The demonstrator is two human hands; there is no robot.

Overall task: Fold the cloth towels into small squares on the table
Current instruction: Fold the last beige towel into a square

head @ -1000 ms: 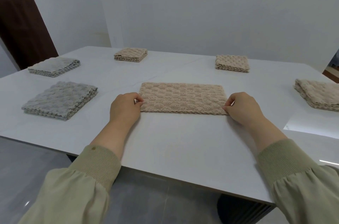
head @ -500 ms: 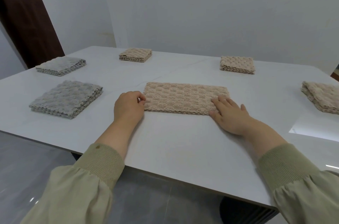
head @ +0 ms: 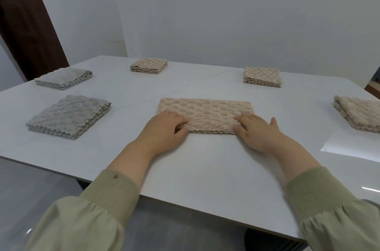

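My left hand (head: 164,130) pinches the beige towel (head: 205,109) at its near-left corner, fingers curled; the towel lies folded long in the middle of the table (head: 205,168); my right hand (head: 257,131) lies flat on its right end, fingers straight, gripping nothing; I judge it best to carry the left end across and match edges before pressing.

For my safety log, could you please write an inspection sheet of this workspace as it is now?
Surface: white table, glossy.
Job's things: long beige towel folded to a rectangle, centre; near grey square and far grey square, left; back-left beige square, back-right beige square, right beige square, all folded.
Clutter: nothing seen.
Grips: left hand pinches the long towel's near left corner; right hand lies flat on its near right end.
Cables: nothing seen.
Surroundings: white wall behind; dark door, far left.
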